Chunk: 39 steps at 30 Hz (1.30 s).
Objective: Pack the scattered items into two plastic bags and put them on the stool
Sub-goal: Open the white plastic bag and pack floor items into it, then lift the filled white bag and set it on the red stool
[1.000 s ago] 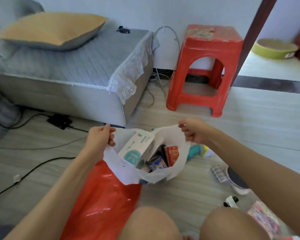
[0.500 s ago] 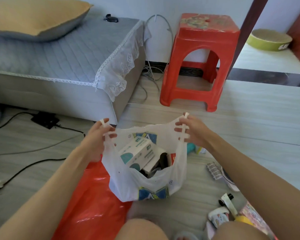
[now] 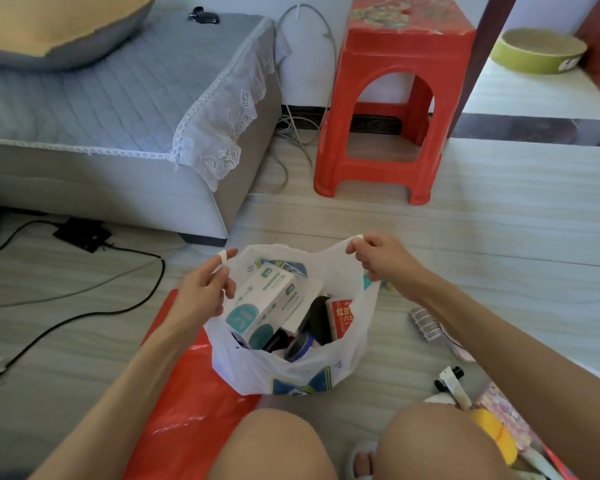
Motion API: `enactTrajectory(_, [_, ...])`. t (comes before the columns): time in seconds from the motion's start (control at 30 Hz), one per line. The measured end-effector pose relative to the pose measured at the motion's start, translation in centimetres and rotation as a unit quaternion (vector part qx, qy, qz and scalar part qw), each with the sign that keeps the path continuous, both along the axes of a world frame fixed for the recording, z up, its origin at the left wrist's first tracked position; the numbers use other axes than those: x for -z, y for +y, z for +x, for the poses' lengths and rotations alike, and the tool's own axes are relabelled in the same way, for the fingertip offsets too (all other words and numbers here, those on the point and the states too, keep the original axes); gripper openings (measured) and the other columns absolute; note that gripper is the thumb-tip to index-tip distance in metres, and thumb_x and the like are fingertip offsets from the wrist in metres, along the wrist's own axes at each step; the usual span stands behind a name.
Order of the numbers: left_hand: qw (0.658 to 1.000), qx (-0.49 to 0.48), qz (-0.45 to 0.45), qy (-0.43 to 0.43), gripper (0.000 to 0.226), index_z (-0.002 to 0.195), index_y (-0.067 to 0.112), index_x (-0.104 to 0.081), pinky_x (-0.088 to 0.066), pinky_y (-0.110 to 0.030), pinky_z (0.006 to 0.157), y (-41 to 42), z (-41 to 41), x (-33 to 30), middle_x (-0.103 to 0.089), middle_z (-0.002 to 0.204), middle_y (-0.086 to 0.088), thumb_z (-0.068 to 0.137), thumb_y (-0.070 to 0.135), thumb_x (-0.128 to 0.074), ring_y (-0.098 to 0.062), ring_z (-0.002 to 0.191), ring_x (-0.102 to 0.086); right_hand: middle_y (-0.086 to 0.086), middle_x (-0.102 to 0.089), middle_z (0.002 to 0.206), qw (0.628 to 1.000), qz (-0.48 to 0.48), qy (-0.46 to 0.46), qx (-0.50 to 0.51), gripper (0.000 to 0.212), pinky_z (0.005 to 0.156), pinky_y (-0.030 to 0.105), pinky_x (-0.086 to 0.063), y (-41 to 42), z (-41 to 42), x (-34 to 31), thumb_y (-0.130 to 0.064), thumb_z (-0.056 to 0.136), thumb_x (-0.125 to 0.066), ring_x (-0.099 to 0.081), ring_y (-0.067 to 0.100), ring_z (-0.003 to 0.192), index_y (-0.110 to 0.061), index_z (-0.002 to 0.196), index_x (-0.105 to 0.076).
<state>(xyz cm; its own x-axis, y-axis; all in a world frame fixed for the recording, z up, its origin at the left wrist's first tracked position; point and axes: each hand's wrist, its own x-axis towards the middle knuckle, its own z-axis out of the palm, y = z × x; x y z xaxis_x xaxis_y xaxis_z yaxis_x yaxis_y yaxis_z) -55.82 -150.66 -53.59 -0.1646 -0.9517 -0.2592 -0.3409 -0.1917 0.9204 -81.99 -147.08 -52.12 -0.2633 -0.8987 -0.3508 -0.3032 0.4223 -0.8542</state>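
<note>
At centre frame my left hand (image 3: pixel 201 296) and right hand (image 3: pixel 383 259) each pinch a handle of the white thin plastic bag (image 3: pixel 291 368); the tall teal-and-white cardboard box (image 3: pixel 262 303) may tip out, far from the red plastic stool (image 3: pixel 395 98) at upper right

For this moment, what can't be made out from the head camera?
- White plastic bag: the lower contents, hidden by the white-and-teal box and the bag wall.
- Red plastic bag: whether it holds anything; bag, arm and knee cover it.
- Loose items at lower right: cut off by the frame edge and the right arm.
- Print on the red packet: too small.
- Left hand and right hand: each grip closes on a handle.
</note>
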Motion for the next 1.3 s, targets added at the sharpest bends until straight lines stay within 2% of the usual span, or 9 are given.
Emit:
enactTrajectory(0.13, [1.0, -0.012, 0.016, -0.004, 0.023, 0.092, 0.015, -0.057, -0.024, -0.022, 0.045, -1.2, -1.2, 0.5, -0.043, 0.057, -0.002, 0.099, 0.014, -0.035, -0.006, 0.041, -0.028, -0.003, -0.033, 0.055, 0.991, 0.057, -0.119, -0.01, 0.024, 0.038, 0.018, -0.019, -2.0, -1.6, 0.6, -0.014, 0.093, -0.037, -0.026, 0.008, 0.043, -0.014, 0.072, -0.05])
enactTrajectory(0.3, [0.993, -0.045, 0.105, -0.024, 0.024, 0.084, 0.01, -0.053, -0.023, -0.015, 0.036, -0.9, -1.8, -1.6, -0.033, 0.048, 0.003, 0.099, 0.011, -0.034, -0.004, 0.036, -0.025, -0.003, -0.031, 0.05, 0.964, 0.17, -0.196, -0.059, 0.026, 0.041, 0.022, -0.02, -3.6, -1.2, -1.4, -0.018, 0.094, -0.039, -0.027, 0.008, 0.038, -0.013, 0.07, -0.046])
enactTrajectory(0.47, [0.977, -0.111, 0.176, -0.043, 0.03, 0.074, 0.01, -0.049, -0.021, -0.011, 0.032, 0.9, -1.6, -7.7, -0.029, 0.038, 0.011, 0.099, 0.008, -0.033, 0.001, 0.031, -0.022, 0.002, -0.049, 0.06, 0.963, 0.243, -0.079, -0.091, 0.035, 0.054, 0.023, -0.037, -1.7, 0.5, -8.0, -0.034, 0.094, -0.047, -0.045, 0.014, 0.052, -0.012, 0.066, -0.048])
enactTrajectory(0.6, [0.973, -0.106, 0.199, -0.039, 0.029, 0.071, 0.01, -0.049, -0.022, -0.013, 0.034, 1.4, -2.6, -16.3, -0.032, 0.034, 0.01, 0.098, 0.016, -0.039, 0.0, 0.032, -0.024, 0.001, -0.049, 0.062, 0.963, 0.252, -0.095, -0.023, 0.031, 0.035, 0.009, -0.033, -0.1, -0.5, -15.9, -0.029, 0.096, -0.044, -0.046, 0.008, 0.05, -0.013, 0.07, -0.048])
enactTrajectory(0.77, [0.969, -0.077, 0.231, -0.051, 0.029, 0.07, 0.008, -0.049, -0.021, -0.02, 0.04, 1.4, -3.2, -30.3, -0.03, 0.041, 0.008, 0.097, 0.012, -0.041, -0.007, 0.039, -0.023, 0.001, -0.053, 0.06, 0.968, 0.211, -0.127, 0.047, 0.034, 0.039, 0.003, -0.033, 1.8, -1.5, -29.4, -0.031, 0.097, -0.043, -0.049, 0.002, 0.046, -0.008, 0.076, -0.056])
enactTrajectory(0.83, [0.964, -0.048, 0.256, -0.057, 0.028, 0.069, 0.006, -0.049, -0.021, -0.016, 0.033, 2.1, -4.0, -35.7, -0.031, 0.04, 0.006, 0.096, 0.008, -0.041, -0.007, 0.036, -0.023, 0.004, -0.057, 0.067, 0.966, 0.226, -0.109, 0.063, 0.038, 0.055, 0.008, -0.04, 4.2, -1.7, -34.6, -0.035, 0.096, -0.042, -0.053, 0.008, 0.059, -0.008, 0.076, -0.059])
enactTrajectory(0.9, [0.959, -0.011, 0.277, -0.056, 0.029, 0.067, 0.006, -0.048, -0.02, -0.014, 0.03, 2.8, -5.1, -40.5, -0.032, 0.035, 0.007, 0.095, 0.006, -0.042, -0.005, 0.029, -0.023, 0.01, -0.057, 0.074, 0.963, 0.239, -0.093, 0.087, 0.042, 0.071, 0.022, -0.039, 7.0, -2.0, -39.0, -0.042, 0.095, -0.042, -0.052, 0.017, 0.071, -0.008, 0.076, -0.059])
enactTrajectory(1.17, [0.96, 0.132, 0.237, -0.061, 0.028, 0.066, 0.005, -0.047, -0.017, -0.013, 0.032, 5.9, -9.9, -54.2, -0.03, 0.034, 0.006, 0.093, 0.004, -0.043, -0.006, 0.027, -0.022, -0.003, -0.043, 0.042, 0.934, 0.154, -0.144, 0.29, 0.041, 0.056, 0.025, -0.037, 18.8, -3.3, -52.8, -0.029, 0.094, -0.046, -0.041, 0.018, 0.05, -0.01, 0.059, -0.052])
enactTrajectory(1.3, [0.949, 0.229, 0.212, -0.049, 0.03, 0.066, 0.004, -0.047, -0.016, -0.012, 0.032, 10.6, -13.0, -57.1, -0.027, 0.033, 0.008, 0.095, 0.005, -0.04, -0.005, 0.027, -0.019, 0.0, -0.045, 0.042, 0.902, 0.129, -0.129, 0.391, 0.038, 0.069, 0.036, -0.043, 25.8, -4.8, -55.9, -0.031, 0.09, -0.049, -0.048, 0.024, 0.053, -0.008, 0.06, -0.055])
